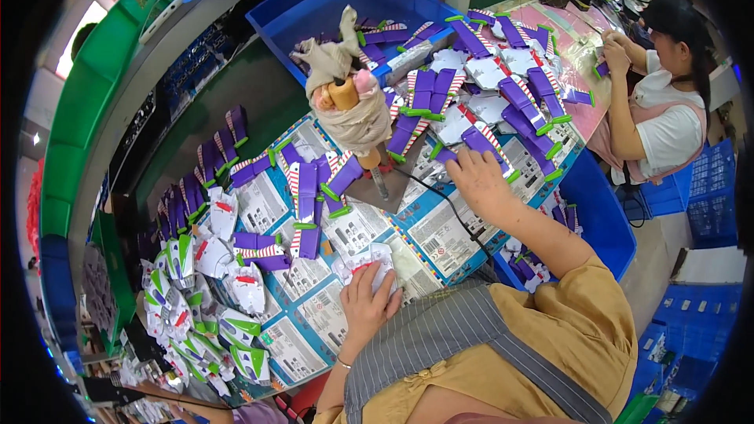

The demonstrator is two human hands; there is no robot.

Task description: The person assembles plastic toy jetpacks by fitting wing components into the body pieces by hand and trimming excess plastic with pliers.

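My left hand (367, 303) lies over a white plastic shell piece (375, 257) with a red strip, its fingers holding it on the table close to my apron. Further right, my right hand (481, 185) reaches to the edge of a heap, its fingers spread and their tips at a purple wing (483, 141) with a striped edge and green tip. Whether the fingertips press on that wing is hard to see. Between and beyond my hands stands a wrapped post (357, 122), bound in cloth with a tan roll at its top. More purple wings (308, 188) lie left of it.
White and green shell pieces (192, 306) are heaped at the left, beside a row of purple wings (200, 159). A blue bin (306, 12) stands at the back, another blue bin (616, 212) at my right. A black cable (452, 200) crosses the printed sheets. A co-worker (667, 102) sits at the right.
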